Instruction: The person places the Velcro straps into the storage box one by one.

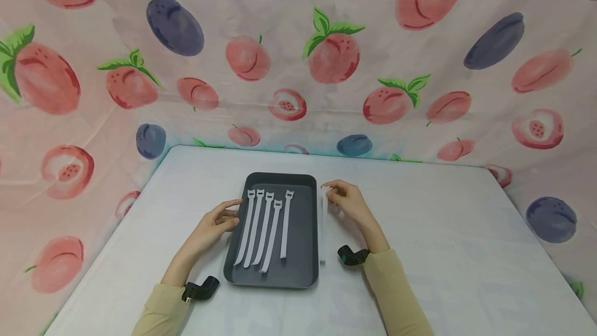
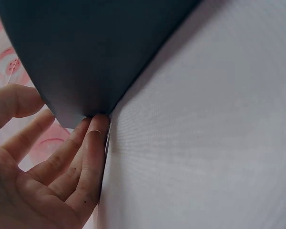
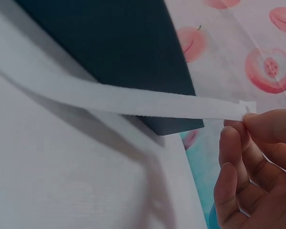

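Note:
My right hand (image 1: 349, 201) pinches the slotted head end of a white hook-and-loop cable tie (image 3: 148, 102) between thumb and fingertips. The strap runs toward me just right of a dark grey tray (image 1: 305, 232), overlapping its outer wall in the right wrist view. Inside the tray several similar white cable ties (image 1: 285, 224) lie lengthwise, heads at the far end, one set apart to the right. My left hand (image 1: 215, 227) touches the tray's left outer wall; in the left wrist view its fingertips (image 2: 99, 125) rest low against that wall.
The tray stands on a white-covered table (image 1: 443, 253). A fruit-print cloth (image 1: 289, 56) hangs behind the table's back edge and down both sides. Black wrist cameras (image 1: 201, 289) are strapped to both wrists.

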Motion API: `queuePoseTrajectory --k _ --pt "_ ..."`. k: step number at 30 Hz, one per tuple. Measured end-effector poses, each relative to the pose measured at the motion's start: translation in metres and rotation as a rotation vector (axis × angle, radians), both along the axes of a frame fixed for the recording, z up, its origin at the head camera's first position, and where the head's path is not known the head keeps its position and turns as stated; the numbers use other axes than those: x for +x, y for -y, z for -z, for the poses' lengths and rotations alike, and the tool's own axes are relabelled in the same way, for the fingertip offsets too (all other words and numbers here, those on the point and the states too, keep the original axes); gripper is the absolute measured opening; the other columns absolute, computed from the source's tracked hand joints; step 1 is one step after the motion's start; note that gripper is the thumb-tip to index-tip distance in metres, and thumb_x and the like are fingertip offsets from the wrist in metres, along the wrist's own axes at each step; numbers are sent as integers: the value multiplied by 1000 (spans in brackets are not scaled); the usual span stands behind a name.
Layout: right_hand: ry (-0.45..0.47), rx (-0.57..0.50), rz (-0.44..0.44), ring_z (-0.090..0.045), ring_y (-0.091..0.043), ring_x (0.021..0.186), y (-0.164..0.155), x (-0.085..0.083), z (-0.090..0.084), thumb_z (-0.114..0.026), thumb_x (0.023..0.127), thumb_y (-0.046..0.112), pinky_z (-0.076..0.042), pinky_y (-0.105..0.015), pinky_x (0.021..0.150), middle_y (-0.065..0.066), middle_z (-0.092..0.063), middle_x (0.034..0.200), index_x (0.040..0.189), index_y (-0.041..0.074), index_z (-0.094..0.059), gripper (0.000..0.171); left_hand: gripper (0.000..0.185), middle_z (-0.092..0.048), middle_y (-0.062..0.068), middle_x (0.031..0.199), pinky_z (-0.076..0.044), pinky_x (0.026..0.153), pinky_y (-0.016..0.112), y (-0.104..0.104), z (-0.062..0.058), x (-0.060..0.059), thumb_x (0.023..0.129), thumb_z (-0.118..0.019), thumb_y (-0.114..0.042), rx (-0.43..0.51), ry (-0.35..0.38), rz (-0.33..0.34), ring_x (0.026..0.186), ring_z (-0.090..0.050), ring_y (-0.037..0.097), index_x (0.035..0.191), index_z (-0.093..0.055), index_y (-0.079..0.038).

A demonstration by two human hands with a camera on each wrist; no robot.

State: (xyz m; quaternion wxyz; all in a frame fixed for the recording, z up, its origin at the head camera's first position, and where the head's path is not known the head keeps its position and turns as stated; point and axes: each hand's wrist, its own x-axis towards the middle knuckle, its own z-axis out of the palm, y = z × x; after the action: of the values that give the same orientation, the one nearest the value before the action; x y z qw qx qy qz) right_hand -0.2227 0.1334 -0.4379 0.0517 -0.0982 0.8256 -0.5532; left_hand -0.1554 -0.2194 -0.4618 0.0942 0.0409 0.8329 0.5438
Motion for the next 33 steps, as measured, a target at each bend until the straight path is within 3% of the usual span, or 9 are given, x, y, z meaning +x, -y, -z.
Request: queuePoseTrajectory --k 4,12,19,23,27,33 --pt "-5 -7 -1 -62 -39 81 0 2 -4 -58 94 8 -50 -35 63 -24 -65 91 120 0 -63 27 49 -55 24 131 -52 91 41 0 -2 1 96 -58 -21 -3 6 0 112 -62 31 143 -45 -20" --pt "-10 -27 -6 -61 -27 78 0 4 -9 -58 95 10 -51 -35 69 -26 -65 94 121 -1 -62 29 50 -55 23 131 -52 92 42 0 -3 1 96 -58 -21 -5 12 2 112 -62 31 143 -44 -21" --pt "-34 -17 -7 -61 -21 77 1 4 -12 -58 95 10 -51 -39 73 -19 -65 89 119 1 -64 26 49 -56 24 130 -52 91 42 0 0 0 96 -58 -20 -11 3 -1 112 -62 32 143 -45 -20" --pt "-42 -21 -6 -61 -26 78 2 5 -13 -58 95 10 -51 -42 74 -18 -65 88 118 3 -64 25 49 -55 24 130 -53 91 41 0 1 -1 96 -58 -19 -10 -5 -1 112 -62 33 143 -45 -20" --pt "-53 -36 8 -60 -36 82 2 6 -16 -57 95 10 -49 -38 72 -21 -65 90 117 4 -65 24 49 -55 24 130 -52 91 42 0 1 -1 96 -58 -19 -6 -4 2 112 -62 32 143 -45 -19" --pt "-71 -47 13 -60 -32 81 0 7 -22 -58 95 12 -48 -33 70 -24 -64 91 118 5 -65 25 49 -55 23 131 -52 92 42 0 -1 0 96 -58 -20 -2 9 -2 112 -62 31 143 -45 -20"
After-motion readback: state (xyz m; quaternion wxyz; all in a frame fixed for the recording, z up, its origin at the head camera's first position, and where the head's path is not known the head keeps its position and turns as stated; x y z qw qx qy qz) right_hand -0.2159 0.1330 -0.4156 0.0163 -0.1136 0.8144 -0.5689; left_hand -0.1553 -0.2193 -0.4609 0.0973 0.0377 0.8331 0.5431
